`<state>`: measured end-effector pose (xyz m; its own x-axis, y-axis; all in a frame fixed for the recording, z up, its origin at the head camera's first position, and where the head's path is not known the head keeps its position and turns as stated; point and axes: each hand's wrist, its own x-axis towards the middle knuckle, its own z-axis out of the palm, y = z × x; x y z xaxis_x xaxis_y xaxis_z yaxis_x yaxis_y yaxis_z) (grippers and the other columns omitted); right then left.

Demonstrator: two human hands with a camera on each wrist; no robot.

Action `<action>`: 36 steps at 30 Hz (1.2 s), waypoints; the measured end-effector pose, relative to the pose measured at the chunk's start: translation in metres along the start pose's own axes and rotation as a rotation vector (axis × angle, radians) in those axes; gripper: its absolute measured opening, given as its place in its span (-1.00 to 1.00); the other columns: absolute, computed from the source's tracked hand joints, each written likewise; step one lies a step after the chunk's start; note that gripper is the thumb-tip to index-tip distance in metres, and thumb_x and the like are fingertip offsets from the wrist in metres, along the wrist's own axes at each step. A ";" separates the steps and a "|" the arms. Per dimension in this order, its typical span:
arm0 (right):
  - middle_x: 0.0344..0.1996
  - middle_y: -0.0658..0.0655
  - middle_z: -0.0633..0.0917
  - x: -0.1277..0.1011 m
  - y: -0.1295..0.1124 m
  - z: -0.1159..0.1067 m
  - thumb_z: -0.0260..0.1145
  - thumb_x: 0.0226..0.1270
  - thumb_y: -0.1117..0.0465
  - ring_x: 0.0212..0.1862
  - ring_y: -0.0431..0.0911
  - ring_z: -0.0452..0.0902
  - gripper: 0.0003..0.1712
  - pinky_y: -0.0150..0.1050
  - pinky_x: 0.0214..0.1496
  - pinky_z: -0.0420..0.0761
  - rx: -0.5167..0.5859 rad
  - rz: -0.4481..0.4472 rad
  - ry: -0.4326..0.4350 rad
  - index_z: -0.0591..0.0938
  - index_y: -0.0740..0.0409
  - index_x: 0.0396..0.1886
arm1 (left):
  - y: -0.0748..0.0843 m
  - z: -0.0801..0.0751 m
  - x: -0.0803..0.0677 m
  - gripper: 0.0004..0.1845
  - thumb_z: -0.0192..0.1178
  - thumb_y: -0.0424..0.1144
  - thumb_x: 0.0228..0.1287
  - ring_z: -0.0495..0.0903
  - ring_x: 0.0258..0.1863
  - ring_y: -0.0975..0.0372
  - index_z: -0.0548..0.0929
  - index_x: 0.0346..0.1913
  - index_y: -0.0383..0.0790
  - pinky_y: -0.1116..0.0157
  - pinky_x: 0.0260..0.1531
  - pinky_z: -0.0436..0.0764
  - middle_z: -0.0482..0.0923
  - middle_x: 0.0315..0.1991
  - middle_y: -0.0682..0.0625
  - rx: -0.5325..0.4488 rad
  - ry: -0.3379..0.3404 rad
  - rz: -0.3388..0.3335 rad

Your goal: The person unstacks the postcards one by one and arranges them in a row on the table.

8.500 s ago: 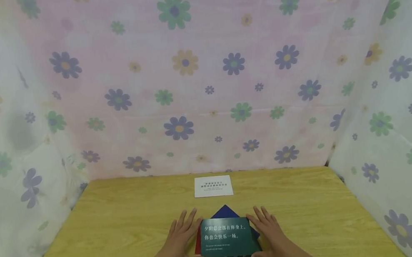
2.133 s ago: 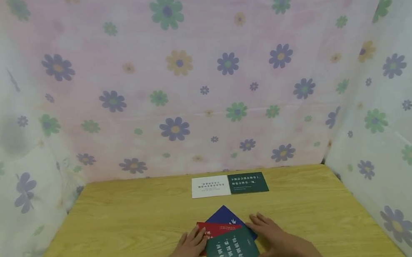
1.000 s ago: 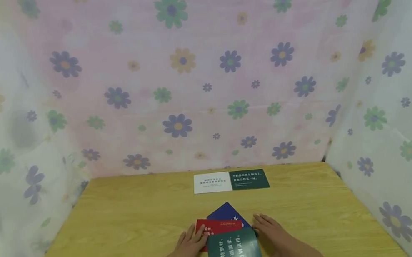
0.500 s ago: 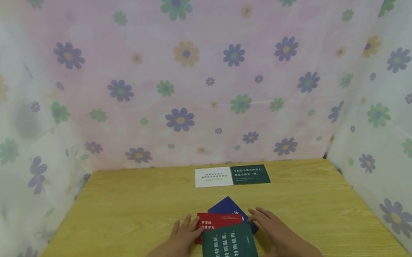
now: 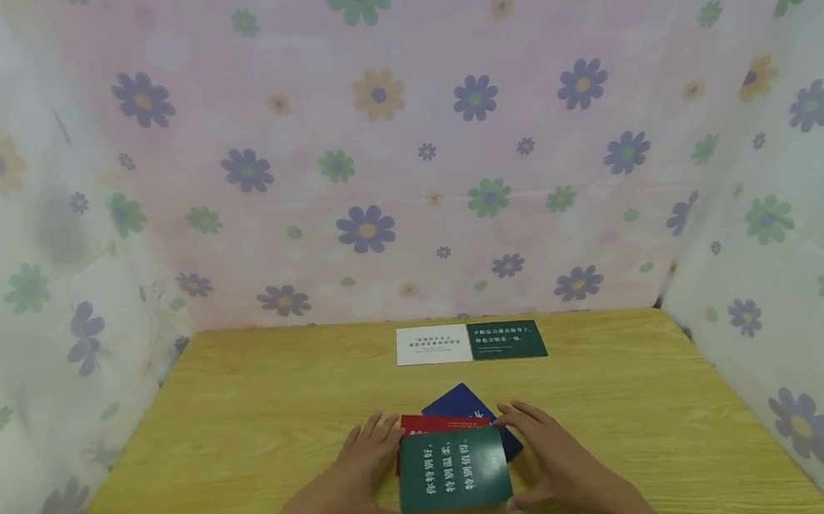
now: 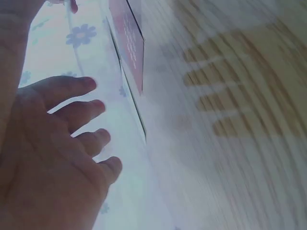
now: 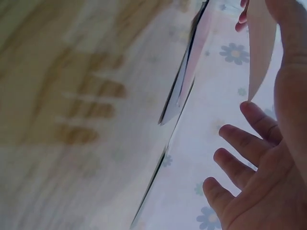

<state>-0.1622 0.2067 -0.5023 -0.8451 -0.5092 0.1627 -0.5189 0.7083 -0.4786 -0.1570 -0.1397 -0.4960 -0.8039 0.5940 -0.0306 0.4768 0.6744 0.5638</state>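
Note:
Between my two hands a dark green card with white lettering (image 5: pixel 488 475) is held by its short sides, raised over the pile in the head view. My left hand (image 5: pixel 346 486) is at its left side, thumb by the near corner and forefinger by the far one. My right hand (image 5: pixel 562 467) grips the right side likewise; in the right wrist view the card's pale underside (image 7: pixel 261 48) spans from thumb to forefinger. Other fingers are spread. A red card (image 5: pixel 437 421) and a blue card (image 5: pixel 457 401) lie overlapping beneath, partly hidden by the green one.
Farther back on the wooden table (image 5: pixel 263 415), a white card (image 5: pixel 433 355) and another dark green card (image 5: pixel 508 350) lie side by side. Flower-patterned sheets (image 5: pixel 399 133) hang behind the table and along both sides.
Earlier, the other green card was held, then set down to the right of the white one. Both hands then went to this green card, straightened it and lifted it off the pile.

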 end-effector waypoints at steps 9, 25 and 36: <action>0.48 0.22 0.41 0.002 -0.001 -0.002 0.63 -0.20 -0.34 0.51 0.25 0.22 0.18 0.36 0.35 0.43 0.039 -0.049 0.019 0.44 0.11 0.40 | -0.007 -0.002 -0.005 0.26 0.56 0.26 -0.09 -0.14 0.61 -0.24 0.19 0.57 -0.33 -0.30 0.52 -0.08 0.02 0.62 -0.22 -0.041 0.069 0.052; 0.52 0.21 0.35 0.016 -0.012 0.001 0.69 -0.15 -0.19 0.52 0.23 0.20 0.17 0.35 0.35 0.43 0.103 -0.078 0.000 0.41 0.15 0.45 | -0.014 -0.015 -0.017 0.17 0.57 0.19 -0.05 -0.14 0.60 -0.26 0.20 0.60 -0.06 -0.48 0.38 0.02 0.07 0.62 -0.13 -0.129 0.151 0.030; 0.55 0.12 0.32 0.036 -0.022 0.003 0.71 -0.17 -0.20 0.57 0.17 0.14 0.17 0.30 0.43 0.38 0.087 -0.063 -0.001 0.42 0.10 0.44 | -0.019 -0.026 -0.025 0.20 0.61 0.04 -0.06 -0.15 0.59 -0.27 0.15 0.61 -0.13 -0.44 0.42 -0.04 0.02 0.64 -0.10 -0.144 0.215 0.045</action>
<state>-0.1807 0.1715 -0.4888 -0.8110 -0.5519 0.1941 -0.5579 0.6298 -0.5405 -0.1556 -0.1784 -0.4847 -0.8473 0.5047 0.1652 0.4711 0.5708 0.6725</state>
